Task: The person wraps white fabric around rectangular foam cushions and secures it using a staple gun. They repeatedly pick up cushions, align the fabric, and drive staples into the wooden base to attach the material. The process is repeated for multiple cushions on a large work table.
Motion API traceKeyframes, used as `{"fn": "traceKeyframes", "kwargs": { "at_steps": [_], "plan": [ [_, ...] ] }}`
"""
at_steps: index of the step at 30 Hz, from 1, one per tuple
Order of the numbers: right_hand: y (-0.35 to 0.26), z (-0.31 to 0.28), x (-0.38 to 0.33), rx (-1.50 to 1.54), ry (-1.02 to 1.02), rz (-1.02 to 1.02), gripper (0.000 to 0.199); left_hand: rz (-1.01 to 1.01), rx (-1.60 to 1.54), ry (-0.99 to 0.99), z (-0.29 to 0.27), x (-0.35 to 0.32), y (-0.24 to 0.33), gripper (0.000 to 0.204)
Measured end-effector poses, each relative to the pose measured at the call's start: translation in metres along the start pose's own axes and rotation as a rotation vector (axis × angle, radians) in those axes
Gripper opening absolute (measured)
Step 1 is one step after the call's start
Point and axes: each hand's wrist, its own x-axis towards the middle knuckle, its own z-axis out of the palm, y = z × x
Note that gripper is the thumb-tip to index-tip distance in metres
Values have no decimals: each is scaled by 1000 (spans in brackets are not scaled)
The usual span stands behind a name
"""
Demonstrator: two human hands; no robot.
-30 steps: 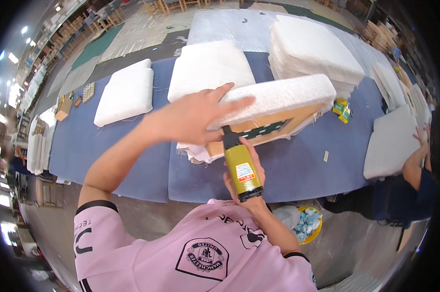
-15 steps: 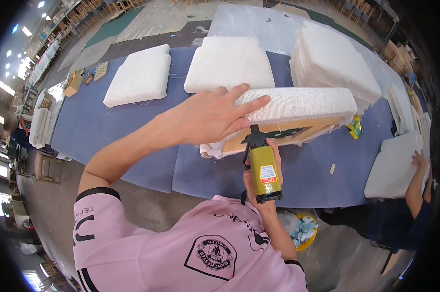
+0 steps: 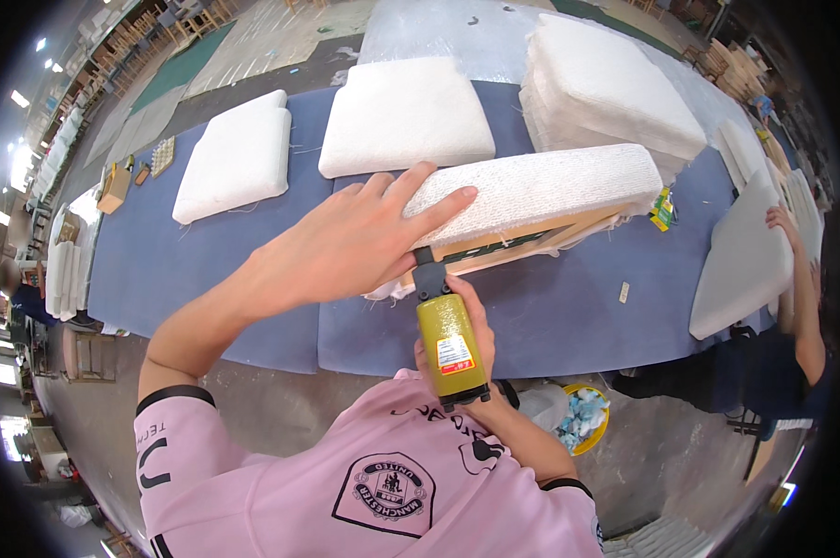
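A white fabric-covered seat cushion [image 3: 541, 186] is tipped up on its edge, its wooden underside frame [image 3: 531, 244] turned toward me. Across its near left end lies my left hand [image 3: 369, 228], fingers over the white top and thumb down at the frame, gripping it. My right hand [image 3: 476, 325] is wrapped round a pneumatic staple gun [image 3: 449, 339] with a yellow-green body and black head. The gun's nose meets the frame's left part, just below my left thumb. Loose fabric edges hang along the underside.
On the blue-covered table [image 3: 568, 316] lie two more white cushions [image 3: 406, 116] and a tall stack of cushions [image 3: 615, 84]. A yellow-green packet [image 3: 661, 209] is beside the stack. At right a co-worker's hand [image 3: 784, 223] holds another cushion [image 3: 743, 256]. A yellow bin [image 3: 606, 430] of scraps stands below.
The staple gun and my right hand have moved left along the frame, and my left hand has shifted left too. The co-worker's cushion has been lifted more upright.
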Motion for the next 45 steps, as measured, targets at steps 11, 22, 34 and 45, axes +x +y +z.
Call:
{"fn": "traceKeyframes", "kwargs": {
  "at_steps": [11, 22, 34, 45],
  "plan": [
    [-15, -57, 31, 60, -334, 288, 72, -24, -352, 124, 6, -13, -15, 109],
    [215, -228, -68, -898, -457, 607, 56, 140, -787, 845, 144, -45, 37, 117],
    [78, -149, -128, -232, -646, 791, 33, 226, -764, 1012, 151, -33, 43, 119],
    [39, -164, -129, -220, -703, 1072, 43, 212, -739, 1062, 147, -37, 46, 109]
  ]
}}
